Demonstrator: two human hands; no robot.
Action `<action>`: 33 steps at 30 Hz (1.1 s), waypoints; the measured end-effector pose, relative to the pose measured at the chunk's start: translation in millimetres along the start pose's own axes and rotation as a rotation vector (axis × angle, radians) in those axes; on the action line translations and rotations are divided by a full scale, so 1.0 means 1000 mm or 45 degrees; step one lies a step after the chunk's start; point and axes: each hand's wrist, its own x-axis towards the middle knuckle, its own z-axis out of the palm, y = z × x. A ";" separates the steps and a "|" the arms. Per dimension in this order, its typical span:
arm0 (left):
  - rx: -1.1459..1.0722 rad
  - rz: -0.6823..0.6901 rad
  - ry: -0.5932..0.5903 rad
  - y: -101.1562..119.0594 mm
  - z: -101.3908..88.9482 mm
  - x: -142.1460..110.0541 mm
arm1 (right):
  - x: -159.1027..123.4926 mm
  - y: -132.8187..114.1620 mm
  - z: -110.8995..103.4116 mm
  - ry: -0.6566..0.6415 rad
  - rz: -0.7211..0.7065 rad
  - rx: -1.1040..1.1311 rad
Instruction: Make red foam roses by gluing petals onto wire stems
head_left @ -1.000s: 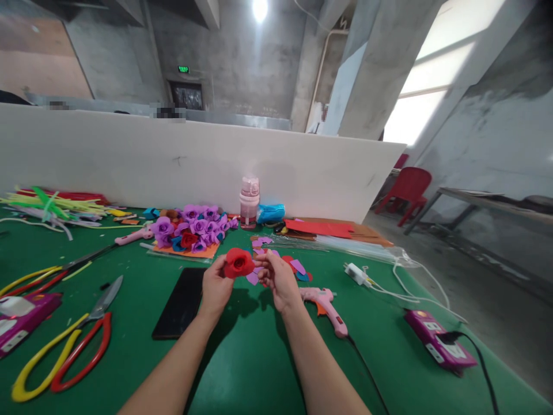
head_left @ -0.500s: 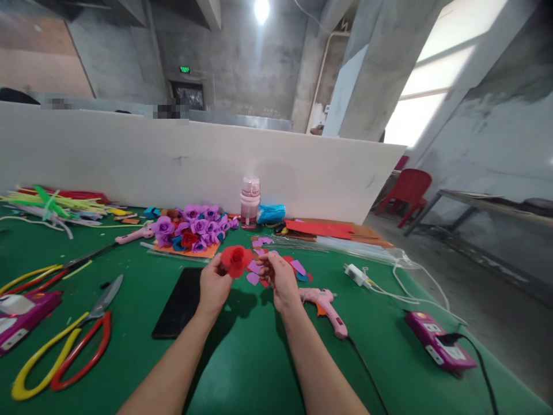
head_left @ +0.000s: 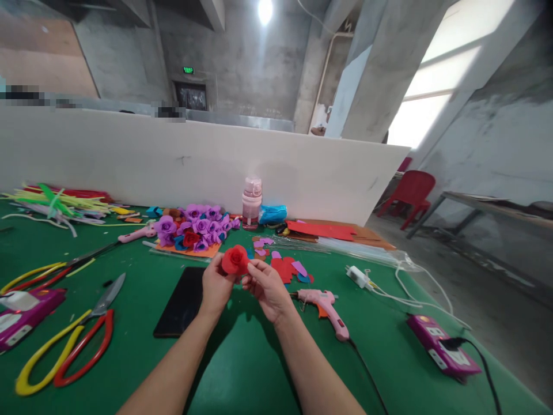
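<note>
A red artificial rose [head_left: 235, 260] is held up over the table by my left hand [head_left: 216, 286], whose fingers close around its base. My right hand [head_left: 266, 286] pinches at the rose's right edge with thumb and forefinger, the other fingers curled. Behind the hands lie loose petal pieces [head_left: 283, 268] in red, purple and blue. Just right of my right hand rests a pink glue gun [head_left: 320, 301]. Left of my left hand is a flat black tablet-like slab [head_left: 180, 302]. Beyond it, finished purple, red and blue flowers [head_left: 201, 225] are heaped on an orange sheet.
Large scissors [head_left: 93, 323] with yellow and red handles lie at left, near a purple power strip [head_left: 30, 317]. Another power strip [head_left: 443, 346] with a cord is at right. A pink bottle [head_left: 252, 204] stands before the white partition [head_left: 207, 155]. A white charger [head_left: 358, 276] trails cables.
My right hand has moved left, from beside the rose to its edge. The rose has tilted in my left hand, and more of the red petals behind now show.
</note>
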 end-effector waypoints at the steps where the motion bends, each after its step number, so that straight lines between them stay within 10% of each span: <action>1: 0.027 0.017 0.002 -0.001 0.000 0.000 | 0.000 0.001 0.000 0.000 -0.004 -0.004; 33: -0.105 0.196 -0.167 -0.008 0.000 0.005 | -0.002 -0.013 -0.007 0.125 0.098 0.012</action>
